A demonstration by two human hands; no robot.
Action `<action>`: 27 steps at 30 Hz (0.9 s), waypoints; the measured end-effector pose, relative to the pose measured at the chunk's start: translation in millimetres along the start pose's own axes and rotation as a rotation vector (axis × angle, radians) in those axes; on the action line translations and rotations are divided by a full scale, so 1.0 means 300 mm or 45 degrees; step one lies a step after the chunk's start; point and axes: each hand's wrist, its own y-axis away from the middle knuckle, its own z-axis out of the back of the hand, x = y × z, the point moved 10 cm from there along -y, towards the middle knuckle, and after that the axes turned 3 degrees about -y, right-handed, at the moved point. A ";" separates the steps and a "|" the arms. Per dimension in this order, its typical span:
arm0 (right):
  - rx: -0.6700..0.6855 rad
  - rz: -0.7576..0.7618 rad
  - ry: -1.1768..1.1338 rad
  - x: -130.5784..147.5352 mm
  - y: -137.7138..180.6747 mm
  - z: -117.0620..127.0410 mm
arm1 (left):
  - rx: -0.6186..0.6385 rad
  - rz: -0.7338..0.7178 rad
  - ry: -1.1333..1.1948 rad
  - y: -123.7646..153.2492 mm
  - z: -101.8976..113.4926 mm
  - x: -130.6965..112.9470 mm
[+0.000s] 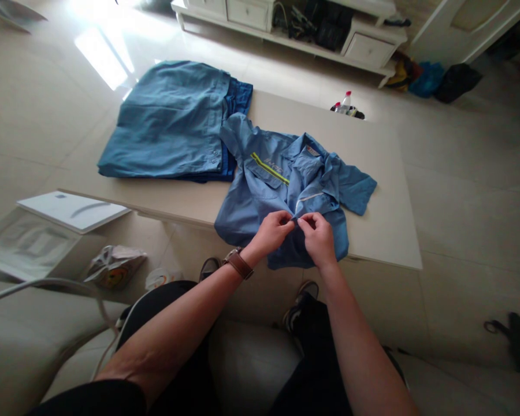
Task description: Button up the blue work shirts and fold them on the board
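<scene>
Rm. w/ tiled floor (pixel 463 196), white table (pixel 383 231). Folded blue clothes (pixel 169 121) on L side, seem done. Blue shirt (pixel 253 202) lies beside, unfolded, neck open; work seems partway. L hand (pixel 274 230) & R hand (pixel 320 238) both pinch shirt's front edge; if fastened there, cannot tell.

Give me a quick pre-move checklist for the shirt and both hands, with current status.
1. Left hand gripping the shirt front: ok, fingertips pinched on fabric.
2. Right hand gripping beside it: ok, also pinched.
3. Front fastened at the fingertips: cannot tell, too small and partly covered.
4. Shirt wholly on the table: not ok, lower part overhangs the near edge.
5. Shirt clear of the folded clothes: not ok, one sleeve overlaps their edge in view.
</scene>
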 end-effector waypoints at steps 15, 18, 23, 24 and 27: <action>-0.170 -0.732 -0.933 -0.274 0.039 -0.066 | 0.288 0.051 -1.062 0.062 -0.011 0.012; -0.369 -0.640 -0.903 -0.292 0.019 -0.006 | 0.220 -0.007 -1.259 0.064 0.015 -0.020; -0.514 -0.411 -0.799 -0.252 -0.005 0.053 | 0.100 -0.360 -1.393 0.065 0.007 -0.118; -0.511 -0.403 -0.804 -0.247 -0.005 0.053 | 0.143 -0.344 -1.412 0.064 0.001 -0.103; -0.515 -0.389 -0.776 -0.235 0.000 0.060 | 0.195 -0.188 -1.504 0.056 0.010 -0.037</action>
